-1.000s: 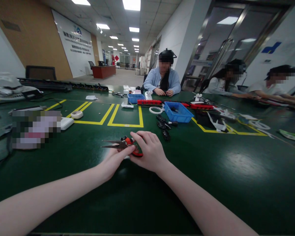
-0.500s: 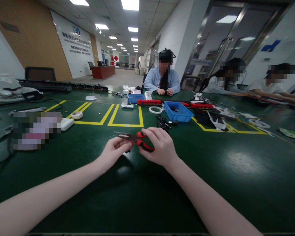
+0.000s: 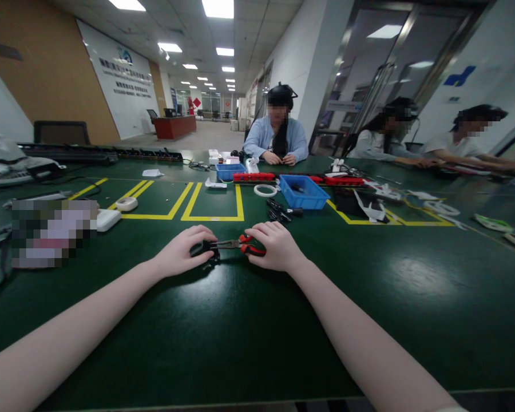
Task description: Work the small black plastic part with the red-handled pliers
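My right hand (image 3: 278, 247) is closed around the red-and-black handles of a pair of long-nose pliers (image 3: 229, 244), whose jaws point left. My left hand (image 3: 181, 252) grips a small black piece (image 3: 204, 249) between thumb and fingers. At that piece's right end the plier tips meet it or lie right against it; whether they clamp it I cannot tell. The fingers partly cover the black piece, so its exact kind does not show. Both hands are just above the green tabletop (image 3: 249, 332).
Beyond my hands lie several black cable pieces (image 3: 278, 210) beside a blue bin (image 3: 304, 197). A white ring (image 3: 265, 190) and red strips (image 3: 257, 178) are farther back. To the left are a tape roll (image 3: 126, 204) and a white box (image 3: 107, 220). A person (image 3: 277, 137) sits opposite; two others sit right.
My left hand has shifted left, away from my right, and shows more of the black piece. The plier jaws, earlier across my left fingers, now line up with that piece. The view has turned slightly.
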Motion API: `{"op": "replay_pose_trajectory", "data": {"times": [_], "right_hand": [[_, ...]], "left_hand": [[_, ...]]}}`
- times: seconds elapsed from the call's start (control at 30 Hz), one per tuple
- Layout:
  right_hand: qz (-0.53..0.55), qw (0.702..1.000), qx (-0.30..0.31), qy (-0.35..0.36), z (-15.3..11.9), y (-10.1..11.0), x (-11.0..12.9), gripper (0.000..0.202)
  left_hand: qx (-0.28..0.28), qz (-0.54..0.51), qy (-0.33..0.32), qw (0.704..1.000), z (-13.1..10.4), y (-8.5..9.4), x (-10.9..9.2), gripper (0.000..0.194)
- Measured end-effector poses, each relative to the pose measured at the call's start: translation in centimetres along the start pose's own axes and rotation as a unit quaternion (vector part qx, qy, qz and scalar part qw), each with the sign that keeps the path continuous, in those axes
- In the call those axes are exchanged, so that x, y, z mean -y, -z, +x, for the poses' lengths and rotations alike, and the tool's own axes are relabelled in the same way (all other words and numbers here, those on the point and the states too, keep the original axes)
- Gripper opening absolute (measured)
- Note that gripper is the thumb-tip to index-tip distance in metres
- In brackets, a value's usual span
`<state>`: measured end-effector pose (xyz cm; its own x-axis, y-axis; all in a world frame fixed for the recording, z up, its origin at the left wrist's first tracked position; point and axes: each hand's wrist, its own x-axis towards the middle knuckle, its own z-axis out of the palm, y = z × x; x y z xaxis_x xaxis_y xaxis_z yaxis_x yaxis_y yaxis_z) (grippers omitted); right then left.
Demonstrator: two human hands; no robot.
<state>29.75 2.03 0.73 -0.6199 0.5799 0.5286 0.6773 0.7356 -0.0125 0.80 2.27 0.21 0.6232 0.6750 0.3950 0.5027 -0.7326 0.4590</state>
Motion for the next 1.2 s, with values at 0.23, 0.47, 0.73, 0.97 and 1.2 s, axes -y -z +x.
{"op": "replay_pose_trajectory", "data": {"times": [0.23, 0.47, 0.73, 0.97, 1.2], "right_hand": [[0.020, 1.000, 0.003, -0.020, -0.2, -0.2, -0.2, 0.045], [0.040, 0.999, 0.032, -0.016, -0.1, -0.3, 0.5, 0.043], [0.045, 0.998, 0.048, -0.020, -0.1, -0.2, 0.6, 0.043], [0.047, 0.997, 0.060, -0.027, 0.0, -0.4, 0.6, 0.037], [0.049, 0.996, 0.072, -0.025, 0.0, -0.5, 0.9, 0.034]], "left_hand": [[0.045, 0.004, -0.013, 0.999, 0.1, -0.3, 0.9, 0.022], [0.061, -0.004, -0.019, 0.998, 0.2, -0.1, 0.5, 0.021], [0.042, 0.068, 0.006, 0.997, 0.2, -0.6, -0.1, 0.028], [0.036, 0.069, 0.006, 0.997, 0.0, -0.9, -0.1, 0.023], [0.054, 0.061, 0.002, 0.997, 0.1, -0.5, -0.1, 0.024]]}}
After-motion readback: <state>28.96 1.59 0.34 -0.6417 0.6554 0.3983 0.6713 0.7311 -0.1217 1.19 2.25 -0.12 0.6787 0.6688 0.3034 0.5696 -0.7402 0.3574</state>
